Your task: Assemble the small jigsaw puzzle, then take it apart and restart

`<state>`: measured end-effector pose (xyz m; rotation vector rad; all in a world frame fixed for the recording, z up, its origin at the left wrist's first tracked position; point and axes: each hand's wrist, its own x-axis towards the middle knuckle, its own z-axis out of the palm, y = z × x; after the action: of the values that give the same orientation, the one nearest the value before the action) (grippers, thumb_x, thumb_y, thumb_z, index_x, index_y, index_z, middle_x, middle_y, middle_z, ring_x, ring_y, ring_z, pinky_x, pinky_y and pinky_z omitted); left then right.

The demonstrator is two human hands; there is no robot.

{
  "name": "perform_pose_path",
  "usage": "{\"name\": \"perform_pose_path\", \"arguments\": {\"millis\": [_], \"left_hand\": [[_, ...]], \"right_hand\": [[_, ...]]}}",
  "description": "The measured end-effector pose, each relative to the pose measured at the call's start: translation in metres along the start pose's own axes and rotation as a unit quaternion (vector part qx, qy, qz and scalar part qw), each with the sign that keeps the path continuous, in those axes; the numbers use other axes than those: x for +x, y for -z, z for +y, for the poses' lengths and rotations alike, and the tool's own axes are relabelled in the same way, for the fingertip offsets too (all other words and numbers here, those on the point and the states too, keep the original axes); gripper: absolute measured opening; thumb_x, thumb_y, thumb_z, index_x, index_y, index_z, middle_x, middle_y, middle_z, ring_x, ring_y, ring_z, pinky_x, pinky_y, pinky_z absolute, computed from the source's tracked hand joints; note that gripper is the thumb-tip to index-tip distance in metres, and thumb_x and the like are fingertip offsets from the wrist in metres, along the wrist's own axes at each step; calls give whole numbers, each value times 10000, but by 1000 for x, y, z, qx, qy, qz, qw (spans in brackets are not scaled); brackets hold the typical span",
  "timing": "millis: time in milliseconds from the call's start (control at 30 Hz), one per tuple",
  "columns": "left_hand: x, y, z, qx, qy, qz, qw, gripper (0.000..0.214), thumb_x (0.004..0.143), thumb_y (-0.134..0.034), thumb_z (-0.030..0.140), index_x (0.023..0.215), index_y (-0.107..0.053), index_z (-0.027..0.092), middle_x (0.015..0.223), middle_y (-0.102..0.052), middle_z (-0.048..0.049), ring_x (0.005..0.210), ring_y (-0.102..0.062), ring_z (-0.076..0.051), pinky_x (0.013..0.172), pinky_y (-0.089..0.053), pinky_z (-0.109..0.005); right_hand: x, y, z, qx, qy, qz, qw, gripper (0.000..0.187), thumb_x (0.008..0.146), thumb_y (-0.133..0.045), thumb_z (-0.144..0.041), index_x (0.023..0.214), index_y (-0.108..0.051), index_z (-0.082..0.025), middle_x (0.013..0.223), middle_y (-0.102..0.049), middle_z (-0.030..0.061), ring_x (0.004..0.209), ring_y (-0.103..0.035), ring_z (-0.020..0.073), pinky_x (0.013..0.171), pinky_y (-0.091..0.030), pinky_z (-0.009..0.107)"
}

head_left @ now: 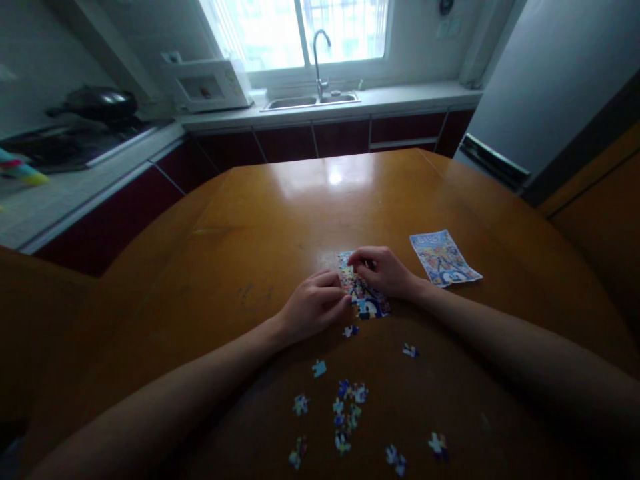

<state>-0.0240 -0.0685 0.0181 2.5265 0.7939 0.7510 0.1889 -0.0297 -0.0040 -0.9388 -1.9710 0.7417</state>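
Several pieces strewn at six o'clock from puzzle; left hand placed at nine, right hand at two; whether anything is grasped cannot be told.

I'm in a kitchen: a steel double sink with a tall curved faucet sits beneath the bright window, a white microwave to its left, a dark pan on the stove. Dark red cabinets run underneath; a big grey fridge stands at right.
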Motion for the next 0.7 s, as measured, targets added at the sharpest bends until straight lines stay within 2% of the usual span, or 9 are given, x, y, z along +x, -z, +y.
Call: {"name": "perform_pose_path", "arguments": {"millis": [167, 300, 500, 700], "left_hand": [[1, 1, 1, -1, -16, -42, 999, 350, 988, -509, 300, 718, -698, 182, 794, -585, -50, 812, -530, -165, 747, -477, -303], [-1, 1, 1, -13, -27, -37, 999, 305, 978, -527, 285, 754, -708, 184, 793, -582, -51, 809, -528, -169, 751, -474, -309], [-1, 4, 3, -19, -57, -66, 996, 202, 950, -574, 295, 867, -732, 200, 810, -607, -56, 822, -533, -184, 756, -474, -328], [0, 4, 3, -16, -67, -69, 995, 187, 950, -576, 286, 897, -735, 204, 824, -623, -58, 829, -545, -184, 778, -474, -328]], "right_hand": [[0, 0, 0, -1, -1, 6, 1000, 174, 817, -549, -137, 857, -716, -166, 759, -701, 18, 651, -550, 114, 621, -414, 259], [0, 0, 0, -1, 2, 5, 1000, 177, 814, -549, -132, 860, -718, -162, 758, -703, 21, 649, -552, 114, 617, -417, 257], [0, 1, 0, -2, 3, 6, 1000, 181, 817, -556, -128, 868, -727, -156, 754, -704, 21, 638, -551, 113, 611, -416, 255], [0, 0, -1, 1, 10, 8, 1000, 181, 818, -554, -119, 861, -728, -143, 730, -687, 21, 614, -524, 105, 595, -404, 254]]}}
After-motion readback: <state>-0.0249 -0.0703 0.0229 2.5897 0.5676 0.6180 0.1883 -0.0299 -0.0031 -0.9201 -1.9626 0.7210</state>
